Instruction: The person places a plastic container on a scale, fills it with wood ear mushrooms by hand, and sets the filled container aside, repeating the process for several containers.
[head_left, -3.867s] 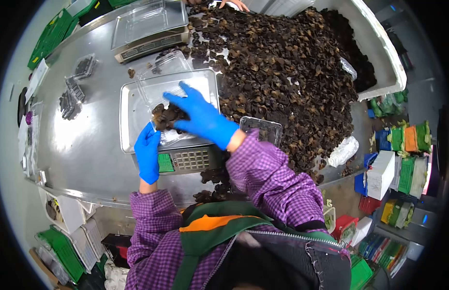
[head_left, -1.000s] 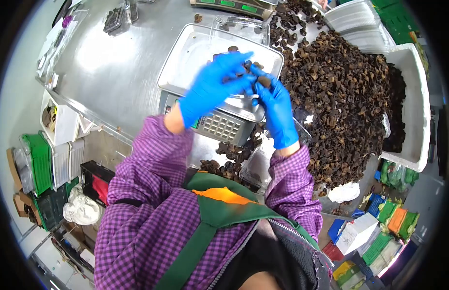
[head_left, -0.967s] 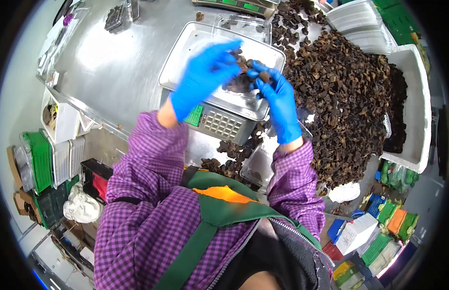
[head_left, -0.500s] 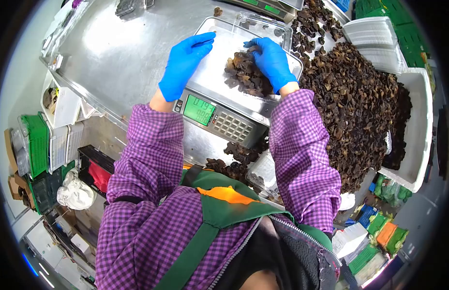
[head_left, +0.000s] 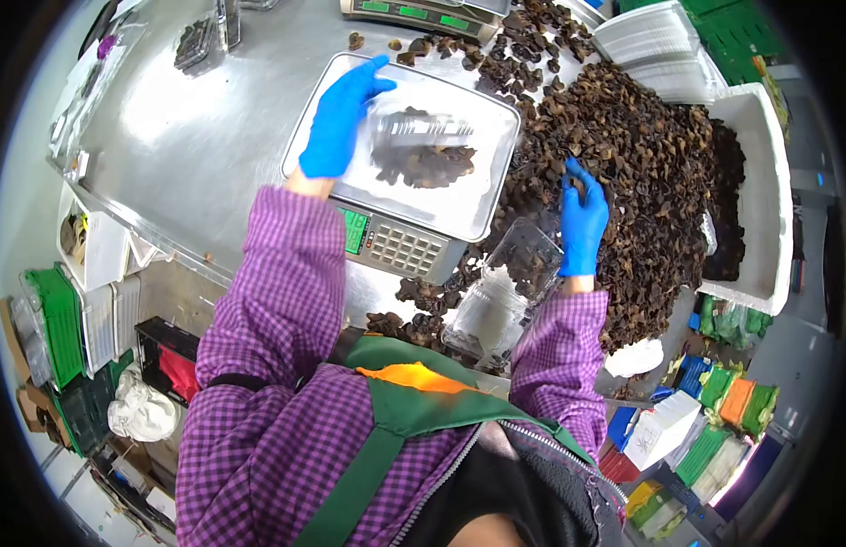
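Note:
My left hand [head_left: 336,118], in a blue glove, is over the left part of the scale's metal pan [head_left: 350,191], fingers stretched out and nothing in them. Just right of it on the pan lies a clear plastic box [head_left: 423,137] with dark wood ear mushrooms [head_left: 425,169] inside; its glossy top catches the light. My right hand [head_left: 583,223], also gloved, is at the near left edge of the big mushroom heap [head_left: 651,182], fingers apart and slightly bent, with nothing visible in them. Beside its wrist are clear plastic boxes [head_left: 491,314].
The scale's keypad [head_left: 407,248] faces me. A second scale [head_left: 418,14] stands at the back. A stack of white trays [head_left: 660,50] and a white foam box [head_left: 769,201] border the heap. A filled clear box [head_left: 193,44] sits at the back left.
My right hand has left the mushrooms on the pan and moved right and nearer to me. The clear lid behind them now lies over them. My left hand remains by the pan.

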The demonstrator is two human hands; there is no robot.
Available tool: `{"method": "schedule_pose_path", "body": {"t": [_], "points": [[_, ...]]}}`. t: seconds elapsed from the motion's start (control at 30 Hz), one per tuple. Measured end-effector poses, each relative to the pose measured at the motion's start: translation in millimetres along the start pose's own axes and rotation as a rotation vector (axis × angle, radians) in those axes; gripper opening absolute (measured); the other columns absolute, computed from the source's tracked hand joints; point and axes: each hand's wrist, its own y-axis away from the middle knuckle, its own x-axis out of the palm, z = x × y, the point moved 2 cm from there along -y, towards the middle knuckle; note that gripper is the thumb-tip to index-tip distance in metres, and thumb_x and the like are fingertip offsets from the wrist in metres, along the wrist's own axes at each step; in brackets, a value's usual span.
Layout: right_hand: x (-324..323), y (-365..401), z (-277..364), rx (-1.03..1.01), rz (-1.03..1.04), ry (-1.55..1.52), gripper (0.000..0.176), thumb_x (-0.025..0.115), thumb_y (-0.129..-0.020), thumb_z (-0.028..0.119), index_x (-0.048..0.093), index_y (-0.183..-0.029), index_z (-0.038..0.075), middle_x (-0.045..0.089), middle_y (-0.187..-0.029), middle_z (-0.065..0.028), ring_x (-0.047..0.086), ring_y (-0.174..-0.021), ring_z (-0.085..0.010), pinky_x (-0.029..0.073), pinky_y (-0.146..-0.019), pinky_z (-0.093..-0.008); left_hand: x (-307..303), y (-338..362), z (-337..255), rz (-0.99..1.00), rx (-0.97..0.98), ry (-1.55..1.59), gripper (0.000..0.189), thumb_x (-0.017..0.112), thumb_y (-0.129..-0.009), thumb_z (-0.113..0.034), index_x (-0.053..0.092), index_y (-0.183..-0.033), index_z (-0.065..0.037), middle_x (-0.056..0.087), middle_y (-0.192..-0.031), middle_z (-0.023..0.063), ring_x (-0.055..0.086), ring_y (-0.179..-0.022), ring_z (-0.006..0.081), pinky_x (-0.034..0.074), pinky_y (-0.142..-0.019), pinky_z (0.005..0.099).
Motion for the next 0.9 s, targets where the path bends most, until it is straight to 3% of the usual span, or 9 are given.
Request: {"method": "schedule_pose_path", "body": {"t": [0.03, 0.07, 0.1, 0.13, 0.2, 0.3, 0.43, 0.7, 0.9], "points": [[0, 12, 7, 0.126, 0.075, -0.112, 0.027, 0.060, -0.090, 0.009, 0.063, -0.116, 0.003, 0.067, -0.099, -0.0064, 0.062, -0.084, -0.0128, 0.049, -0.079, -0.0251, -1, 11, 7, 0.006, 0.002, -0.001, 0.050, 0.055, -0.094, -0.020, 0.042, -0.139, -0.004, 0.056, -0.122, 0.0108, 0.053, -0.113, 0.0188, 0.039, -0.098, 0.0291], [6, 25, 16, 0.253, 0.150, -0.225, 0.026, 0.061, -0.091, 0.012, 0.065, -0.114, 0.003, 0.068, -0.092, -0.0031, 0.061, -0.079, -0.0098, 0.048, -0.076, -0.0234, -5, 20, 20, -0.070, 0.044, -0.260, 0.056, 0.061, -0.090, -0.018, 0.040, -0.140, -0.004, 0.056, -0.121, 0.0116, 0.054, -0.109, 0.0176, 0.041, -0.095, 0.0291], [12, 33, 18, 0.225, 0.210, -0.162, 0.024, 0.063, -0.091, 0.018, 0.068, -0.110, 0.004, 0.067, -0.084, 0.0007, 0.056, -0.073, -0.0057, 0.045, -0.068, -0.0211, -9, 31, 26, -0.145, 0.088, -0.519, 0.063, 0.067, -0.087, -0.017, 0.038, -0.142, -0.004, 0.057, -0.121, 0.0124, 0.055, -0.105, 0.0165, 0.044, -0.092, 0.0291], [22, 41, 34, 0.322, 0.245, -0.166, 0.024, 0.063, -0.091, 0.021, 0.069, -0.108, 0.004, 0.066, -0.082, 0.0008, 0.055, -0.069, -0.0065, 0.044, -0.062, -0.0225, -11, 42, 24, -0.137, 0.092, -0.521, 0.063, 0.067, -0.087, -0.017, 0.038, -0.142, -0.004, 0.057, -0.121, 0.0124, 0.055, -0.105, 0.0165, 0.044, -0.092, 0.0291], [50, 45, 31, 0.381, 0.309, -0.266, 0.027, 0.064, -0.090, 0.025, 0.070, -0.104, 0.003, 0.065, -0.077, -0.0002, 0.054, -0.066, -0.0055, 0.042, -0.058, -0.0215, -16, 67, 24, -0.089, -0.196, -0.692, 0.077, 0.073, -0.080, -0.013, 0.032, -0.144, -0.003, 0.054, -0.128, 0.0154, 0.057, -0.103, 0.0158, 0.049, -0.086, 0.0293], [72, 36, 35, 0.425, 0.456, -0.129, 0.029, 0.064, -0.090, 0.029, 0.070, -0.097, 0.001, 0.064, -0.071, -0.0012, 0.051, -0.058, -0.0051, 0.039, -0.051, -0.0209, -16, 88, 33, -0.032, -0.172, -0.459, 0.077, 0.070, -0.083, -0.009, 0.027, -0.147, -0.005, 0.051, -0.133, 0.0151, 0.059, -0.101, 0.0145, 0.051, -0.082, 0.0286], [78, 27, 35, 0.540, 0.522, -0.261, 0.026, 0.061, -0.091, 0.027, 0.069, -0.089, 0.003, 0.064, -0.068, -0.0022, 0.043, -0.046, -0.0059, 0.034, -0.043, -0.0225, -11, 98, 31, 0.004, -0.247, -0.259, 0.076, 0.062, -0.086, -0.004, 0.020, -0.149, -0.009, 0.045, -0.140, 0.0128, 0.059, -0.099, 0.0136, 0.053, -0.079, 0.0274], [82, 33, 29, 0.471, 0.436, -0.156, 0.021, 0.059, -0.092, 0.024, 0.068, -0.087, 0.005, 0.060, -0.063, 0.0014, 0.044, -0.047, -0.0042, 0.033, -0.043, -0.0201, -5, 98, 32, 0.073, -0.361, -0.088, 0.081, 0.055, -0.083, 0.005, 0.014, -0.151, -0.013, 0.043, -0.142, 0.0125, 0.061, -0.095, 0.0136, 0.053, -0.075, 0.0251], [83, 36, 17, 0.415, 0.403, -0.143, 0.026, 0.060, -0.089, 0.022, 0.069, -0.081, 0.000, 0.064, -0.063, -0.0013, 0.051, -0.055, -0.0067, 0.040, -0.052, -0.0255, 6, 98, 38, 0.043, -0.201, -0.158, 0.083, 0.055, -0.081, 0.006, 0.015, -0.151, -0.012, 0.044, -0.140, 0.0130, 0.060, -0.093, 0.0121, 0.051, -0.072, 0.0239]]}}
